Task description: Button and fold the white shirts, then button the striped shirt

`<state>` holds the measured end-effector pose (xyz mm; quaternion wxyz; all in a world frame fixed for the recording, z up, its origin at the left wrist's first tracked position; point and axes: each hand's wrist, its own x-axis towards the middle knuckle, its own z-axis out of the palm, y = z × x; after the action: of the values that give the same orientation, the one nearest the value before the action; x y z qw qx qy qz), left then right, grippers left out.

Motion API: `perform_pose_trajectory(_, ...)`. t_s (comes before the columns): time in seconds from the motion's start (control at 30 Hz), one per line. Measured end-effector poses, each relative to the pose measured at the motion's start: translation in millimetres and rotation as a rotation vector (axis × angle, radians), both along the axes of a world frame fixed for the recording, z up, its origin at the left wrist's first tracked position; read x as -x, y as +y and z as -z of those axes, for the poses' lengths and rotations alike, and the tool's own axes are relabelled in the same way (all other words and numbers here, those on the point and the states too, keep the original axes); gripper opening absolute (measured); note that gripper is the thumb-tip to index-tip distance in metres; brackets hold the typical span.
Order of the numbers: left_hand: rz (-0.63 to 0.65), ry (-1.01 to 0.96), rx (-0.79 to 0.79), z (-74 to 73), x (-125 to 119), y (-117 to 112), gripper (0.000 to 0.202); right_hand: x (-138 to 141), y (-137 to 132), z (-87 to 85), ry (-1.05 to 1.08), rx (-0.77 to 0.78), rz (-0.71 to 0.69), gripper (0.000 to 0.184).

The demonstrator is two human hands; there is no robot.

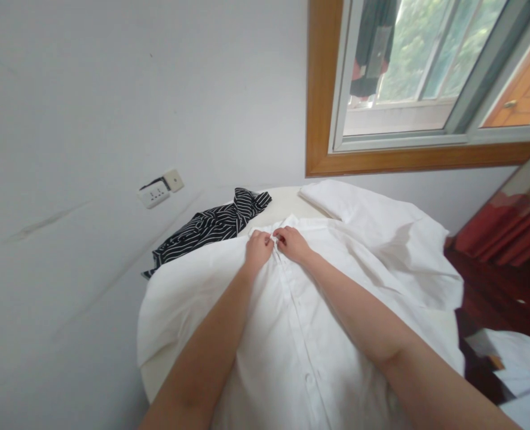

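Note:
A white button-up shirt [287,334] lies spread front up over a pale round-edged surface [287,200], its sleeves out to both sides. At the top of its button placket my left hand [260,248] pinches the fabric. Close beside it, my right hand [292,243] is also closed on the shirt near the collar, its fingertips almost meeting the left ones. Whether a button sits between the fingers is too small to make out. Lower down, the placket runs toward me between my forearms. A black-and-white striped cloth [211,224] lies crumpled just beyond the left sleeve.
A white wall with a socket [154,194] rises at the left and back. A wood-framed window [322,164] is at the back right. Red fabric [506,224] hangs at the right over a dark floor [493,292], and white items [515,364] lie at lower right.

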<state>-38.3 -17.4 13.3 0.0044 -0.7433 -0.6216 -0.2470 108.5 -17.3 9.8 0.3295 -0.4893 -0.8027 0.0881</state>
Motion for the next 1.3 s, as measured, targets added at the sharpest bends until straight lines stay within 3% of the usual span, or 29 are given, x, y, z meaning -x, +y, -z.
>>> perform_pose_trajectory(0.27,0.036,-0.074,-0.002,4.0,4.1,6.4,0.02,-1.4,2.5,4.4,0.04,0.008,-0.002,0.028)
perform_pose_trajectory(0.6,0.007,0.061,-0.031,-0.7,0.4,3.3,0.022,-1.5,0.5,4.3,0.093,-0.025,-0.025,0.029)
perform_pose_trajectory(1.0,0.08,-0.208,0.014,7.5,8.0,14.9,0.019,-1.3,1.1,4.3,0.119,-0.028,0.021,0.011)
perform_pose_trajectory(1.3,0.207,-0.381,0.023,16.2,16.4,24.8,0.014,-2.3,-0.9,-2.5,0.101,0.075,0.121,0.017)
